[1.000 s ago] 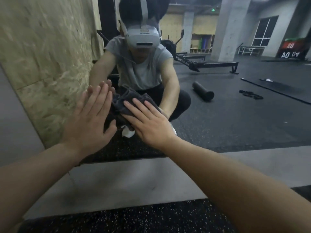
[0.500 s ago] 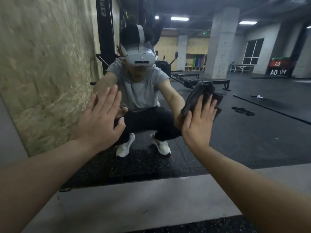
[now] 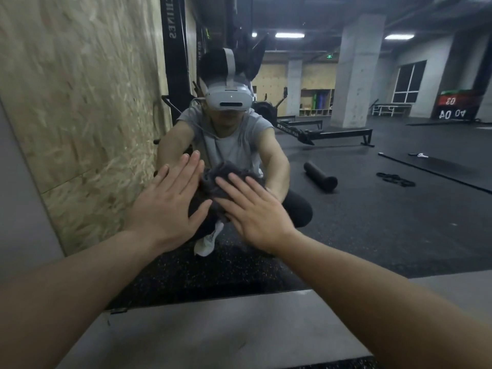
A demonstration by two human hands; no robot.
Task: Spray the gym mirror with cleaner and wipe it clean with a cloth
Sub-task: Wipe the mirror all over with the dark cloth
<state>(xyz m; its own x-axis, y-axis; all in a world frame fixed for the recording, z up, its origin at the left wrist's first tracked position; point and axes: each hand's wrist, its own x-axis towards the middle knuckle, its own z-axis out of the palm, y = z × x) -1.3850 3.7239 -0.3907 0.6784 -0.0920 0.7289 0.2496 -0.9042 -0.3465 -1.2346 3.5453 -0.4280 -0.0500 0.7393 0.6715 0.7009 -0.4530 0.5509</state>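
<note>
The gym mirror point(image 3: 372, 222) fills the wall in front of me, reaching down to a grey ledge. A dark grey cloth point(image 3: 213, 179) is bunched against the glass. My right hand point(image 3: 253, 211) presses it flat with straight, spread fingers. Beside it on the left, my left hand point(image 3: 170, 206) lies flat on the mirror, fingers straight, its edge touching the cloth. The glass reflects me squatting with both arms stretched forward. No spray bottle is in view.
A chipboard wall panel point(image 3: 80, 115) meets the mirror on the left. A grey ledge point(image 3: 226, 328) runs below the glass, with black speckled rubber floor at its foot. Reflected: a foam roller point(image 3: 320, 177), a rowing machine point(image 3: 332, 133), a concrete pillar point(image 3: 356, 70).
My right hand swept the cloth right and up across the glass, then back left and down next to my left hand. The left hand stayed flat on the mirror.
</note>
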